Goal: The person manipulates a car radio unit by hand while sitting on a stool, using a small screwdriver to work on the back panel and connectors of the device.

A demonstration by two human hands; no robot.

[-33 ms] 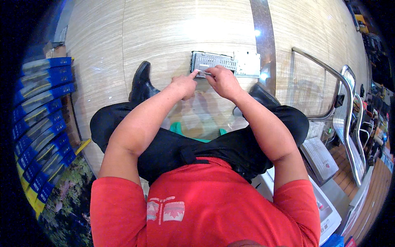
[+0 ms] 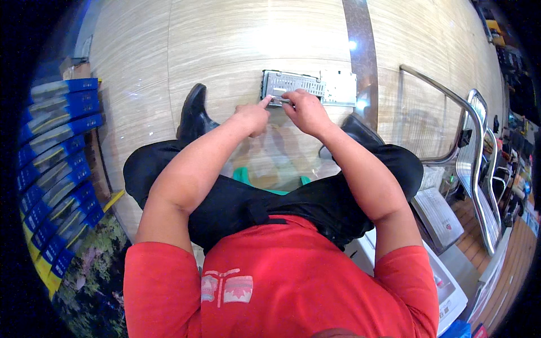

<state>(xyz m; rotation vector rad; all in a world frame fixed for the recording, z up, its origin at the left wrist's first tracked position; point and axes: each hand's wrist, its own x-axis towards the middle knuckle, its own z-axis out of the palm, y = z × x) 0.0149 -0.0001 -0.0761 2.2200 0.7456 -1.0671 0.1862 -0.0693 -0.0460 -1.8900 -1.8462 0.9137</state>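
A perforated silver metal unit [image 2: 301, 81] lies on the pale floor in front of me, a lighter flat plate [image 2: 338, 87] against its right side. My left hand [image 2: 252, 117] has its index finger stretched to the unit's lower left, the other fingers curled; whether they hold anything is hidden. My right hand [image 2: 304, 112] pinches a small slim metal tool [image 2: 280, 100] over that same corner, its tip close to my left index finger. The tool is too small to make out fully.
Blue-and-yellow packages [image 2: 56, 141] are stacked at left. A chrome tubular frame [image 2: 437, 87], ribbed metal parts [image 2: 473, 174], a grey package [image 2: 437, 214] and a white box [image 2: 442, 281] stand at right. Black boots [image 2: 191, 112] flank the unit; something green [image 2: 241, 174] is under me.
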